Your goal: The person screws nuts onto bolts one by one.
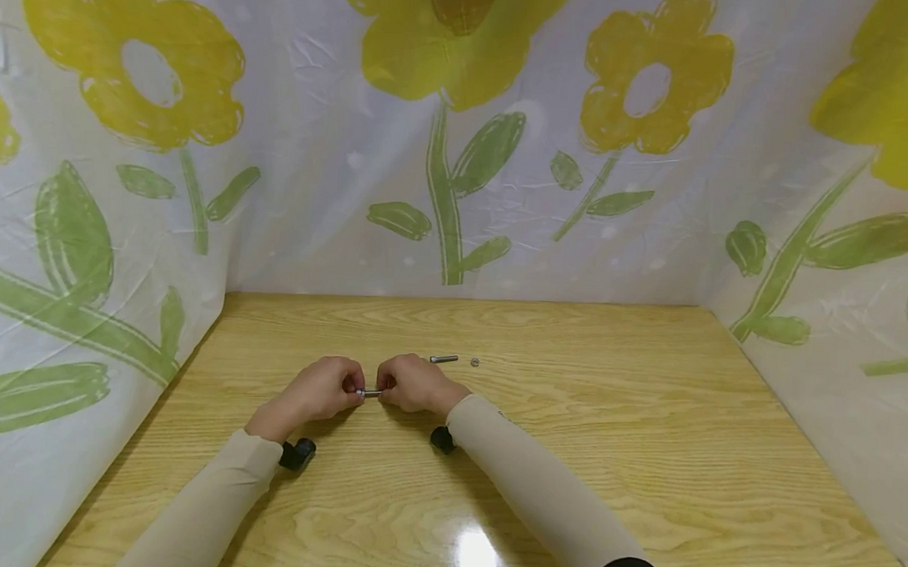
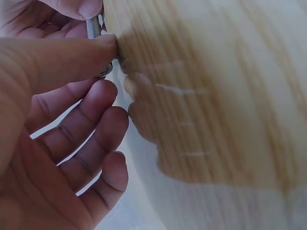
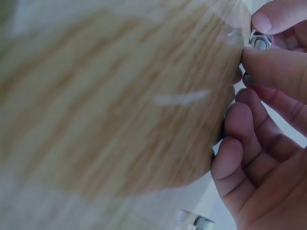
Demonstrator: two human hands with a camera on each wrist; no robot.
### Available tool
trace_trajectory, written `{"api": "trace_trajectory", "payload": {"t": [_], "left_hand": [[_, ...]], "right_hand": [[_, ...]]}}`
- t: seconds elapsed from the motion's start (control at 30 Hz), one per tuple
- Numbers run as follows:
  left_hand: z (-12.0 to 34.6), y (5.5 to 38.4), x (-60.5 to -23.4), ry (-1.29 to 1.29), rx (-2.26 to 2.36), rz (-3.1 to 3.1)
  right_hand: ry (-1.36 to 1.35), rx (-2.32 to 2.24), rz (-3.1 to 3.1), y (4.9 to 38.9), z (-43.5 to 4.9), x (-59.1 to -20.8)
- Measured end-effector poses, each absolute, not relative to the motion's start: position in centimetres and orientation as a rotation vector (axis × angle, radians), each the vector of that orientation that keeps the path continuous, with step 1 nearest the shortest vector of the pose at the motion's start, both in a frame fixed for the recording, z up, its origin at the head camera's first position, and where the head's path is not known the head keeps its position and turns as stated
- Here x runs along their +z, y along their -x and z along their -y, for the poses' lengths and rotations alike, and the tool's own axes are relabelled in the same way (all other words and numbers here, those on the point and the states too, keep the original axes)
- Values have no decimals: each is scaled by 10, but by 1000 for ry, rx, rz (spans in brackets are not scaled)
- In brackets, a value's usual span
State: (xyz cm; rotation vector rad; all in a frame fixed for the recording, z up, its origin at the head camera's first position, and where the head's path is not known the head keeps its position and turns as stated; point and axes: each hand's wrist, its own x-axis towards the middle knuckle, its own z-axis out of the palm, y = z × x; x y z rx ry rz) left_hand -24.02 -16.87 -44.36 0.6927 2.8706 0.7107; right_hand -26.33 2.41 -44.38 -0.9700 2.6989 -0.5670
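Both hands meet over the table, left of its middle, with a metal bolt (image 1: 372, 393) held level between their fingertips. My left hand (image 1: 326, 387) pinches the bolt's left end, where a hex nut (image 3: 260, 41) shows around it in the right wrist view. At the other end, the thumb and fingers of my right hand (image 1: 418, 384) grip the bolt and hide its tip. Threads on the bolt (image 2: 93, 28) are visible between the two thumbs in the left wrist view. The other fingers of each hand are loosely bent.
Beyond the right hand lie a second bolt (image 1: 444, 359) and a loose nut (image 1: 474, 363) on the wooden table (image 1: 607, 422). A flower-printed cloth (image 1: 315, 162) hangs behind the table and along both sides.
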Motion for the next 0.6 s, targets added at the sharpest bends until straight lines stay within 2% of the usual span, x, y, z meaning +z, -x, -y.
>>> {"api": "trace_trajectory", "payload": {"t": [0.6], "left_hand": [[168,238,-438,-673,685,-2877]], "right_hand": [[992,-660,-2641,262,-33,-439]]}}
